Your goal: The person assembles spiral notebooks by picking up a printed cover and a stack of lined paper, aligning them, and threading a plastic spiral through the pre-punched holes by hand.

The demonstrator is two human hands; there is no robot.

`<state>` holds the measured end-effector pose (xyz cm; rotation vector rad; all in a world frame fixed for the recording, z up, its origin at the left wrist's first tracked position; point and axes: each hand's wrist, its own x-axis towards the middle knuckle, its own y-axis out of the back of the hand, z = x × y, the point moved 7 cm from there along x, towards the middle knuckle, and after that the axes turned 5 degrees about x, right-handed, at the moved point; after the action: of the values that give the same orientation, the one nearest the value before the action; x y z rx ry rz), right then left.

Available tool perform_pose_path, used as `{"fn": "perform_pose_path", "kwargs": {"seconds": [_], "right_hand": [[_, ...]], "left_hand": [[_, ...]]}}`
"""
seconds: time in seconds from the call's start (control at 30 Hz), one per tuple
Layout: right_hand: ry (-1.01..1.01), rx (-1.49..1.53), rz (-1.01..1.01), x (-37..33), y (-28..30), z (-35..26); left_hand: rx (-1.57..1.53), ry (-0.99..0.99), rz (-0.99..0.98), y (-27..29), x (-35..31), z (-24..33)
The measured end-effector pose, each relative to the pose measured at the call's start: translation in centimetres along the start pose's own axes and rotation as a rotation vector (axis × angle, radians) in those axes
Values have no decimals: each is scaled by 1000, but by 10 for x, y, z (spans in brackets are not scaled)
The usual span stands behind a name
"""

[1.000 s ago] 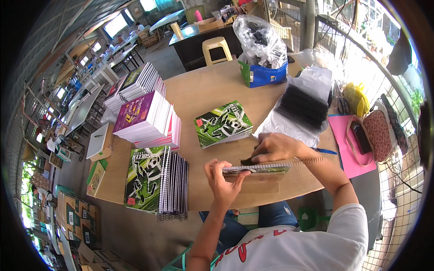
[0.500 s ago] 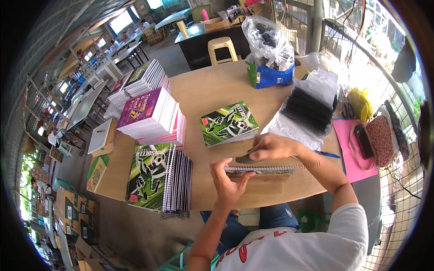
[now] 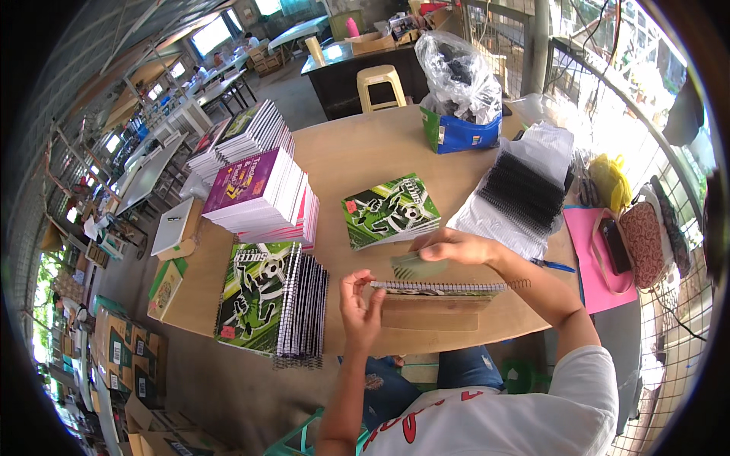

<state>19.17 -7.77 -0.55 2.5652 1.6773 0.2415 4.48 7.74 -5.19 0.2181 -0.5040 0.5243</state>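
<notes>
A notebook (image 3: 445, 287) stands on edge in front of me, its spine and row of coil loops upward. A dark spiral coil (image 3: 518, 284) sticks out past its right end. My left hand (image 3: 360, 308) pinches the notebook's left end between thumb and fingers. Just above the spine, my right hand (image 3: 460, 247) is closed on a flat, greyish-green piece with stripes along its lower part (image 3: 417, 267); its exact kind I cannot make out. Beyond my hands lies a small pile of green soccer-cover books (image 3: 391, 211). At left, spiral-bound notebooks (image 3: 262, 300) with the same cover are stacked.
Taller stacks of purple-cover books (image 3: 247, 182) stand at the table's back left. Black coils (image 3: 525, 191) lie on white plastic at right, near blue-handled scissors or pliers (image 3: 553, 265). A blue bag (image 3: 465, 133) stands at the back, a pink sheet (image 3: 601, 262) at far right.
My left hand has shifted left to the notebook's end, its fingers drawn in closer. The green piece in my right hand has turned, showing more of its flat face. The view has shifted slightly.
</notes>
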Motion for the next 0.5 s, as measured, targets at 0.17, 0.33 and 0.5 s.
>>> {"fn": "perform_pose_path", "kwargs": {"seconds": [0.17, 0.33, 0.5], "right_hand": [[-180, -571, -238, 10, -16, 11], [-68, -264, -175, 21, -15, 13], [77, -691, -99, -1, 0, 55]], "left_hand": [[-147, 67, -3, 9, 2, -10], [-151, 130, -3, 5, 4, -5], [-181, 126, 1, 5, 6, -9]]}}
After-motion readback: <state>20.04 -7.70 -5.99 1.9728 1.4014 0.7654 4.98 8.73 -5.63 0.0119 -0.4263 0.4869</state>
